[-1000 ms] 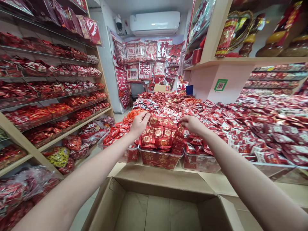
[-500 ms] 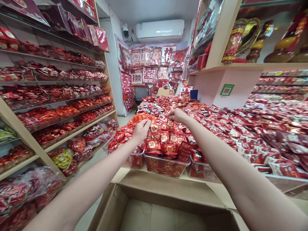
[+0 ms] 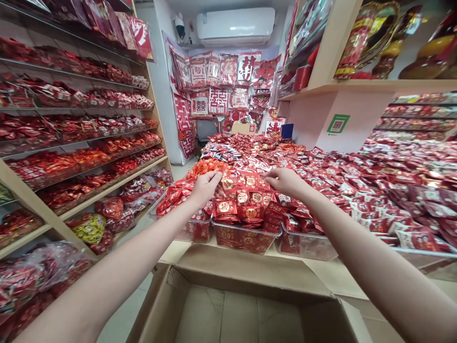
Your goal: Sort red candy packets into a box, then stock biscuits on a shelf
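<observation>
My left hand [image 3: 207,186] reaches over the left edge of a heap of red packets with round gold emblems [image 3: 250,197]. Its fingers are apart, and I see nothing held in them. On the other side of the same heap is my right hand [image 3: 285,182], its fingers loosely bent with a small gap at the tips and no packet visible between them. The packets fill a clear plastic bin [image 3: 246,237] and rise above its rim. Whether either hand's fingertips touch the packets, I cannot tell.
A cardboard box [image 3: 239,300] with its flaps spread stands below the bins. Clear bins of other red packets flank the middle one, on the left [image 3: 193,231] and right [image 3: 307,245]. Shelves of packets [image 3: 74,140] line the left side; a wooden cabinet [image 3: 374,85] overhangs the right.
My hands have moved apart, the right one shifting right and away from the middle packets, the left slightly left. The camera view has tilted down a little.
</observation>
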`<state>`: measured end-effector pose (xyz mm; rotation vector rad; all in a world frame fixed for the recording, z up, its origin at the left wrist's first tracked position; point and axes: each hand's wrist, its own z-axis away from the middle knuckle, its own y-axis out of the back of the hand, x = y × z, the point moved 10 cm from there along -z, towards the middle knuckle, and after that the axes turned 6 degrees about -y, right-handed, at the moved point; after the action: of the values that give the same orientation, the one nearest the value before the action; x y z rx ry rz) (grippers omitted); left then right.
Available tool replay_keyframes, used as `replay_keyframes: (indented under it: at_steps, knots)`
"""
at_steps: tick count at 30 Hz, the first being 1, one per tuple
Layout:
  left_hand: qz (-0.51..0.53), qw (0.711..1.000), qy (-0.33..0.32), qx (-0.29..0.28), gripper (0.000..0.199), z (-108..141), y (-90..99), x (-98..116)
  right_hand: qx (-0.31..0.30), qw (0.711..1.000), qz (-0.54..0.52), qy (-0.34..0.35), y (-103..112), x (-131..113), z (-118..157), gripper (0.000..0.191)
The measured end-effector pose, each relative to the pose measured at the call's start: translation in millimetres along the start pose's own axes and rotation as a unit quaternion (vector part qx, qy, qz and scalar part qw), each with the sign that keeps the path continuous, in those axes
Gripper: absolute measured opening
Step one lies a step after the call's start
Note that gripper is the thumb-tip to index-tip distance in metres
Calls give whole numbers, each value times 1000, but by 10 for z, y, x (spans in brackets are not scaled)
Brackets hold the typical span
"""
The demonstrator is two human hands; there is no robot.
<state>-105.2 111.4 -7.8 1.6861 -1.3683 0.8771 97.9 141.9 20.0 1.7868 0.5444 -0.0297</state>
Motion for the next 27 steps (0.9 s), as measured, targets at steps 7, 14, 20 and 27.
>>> replay_keyframes:
  at_steps: [7,14,20,27]
  knots:
    - [18,999,-18,23,22,-133,-72,125,-6,1000,-22,-1,8,300,645,22]
    - [-4,999,-24,39,22,-125,3,126,30,998,-63,-6,0,139,476,17]
    - [-14,1000,8,20,24,-49,48,0,61,996,-44,-51,-68,33,193,16]
    - [14,999,41,24,21,-14,-47,-102,54,995,-28,-82,-153,0,-38,16]
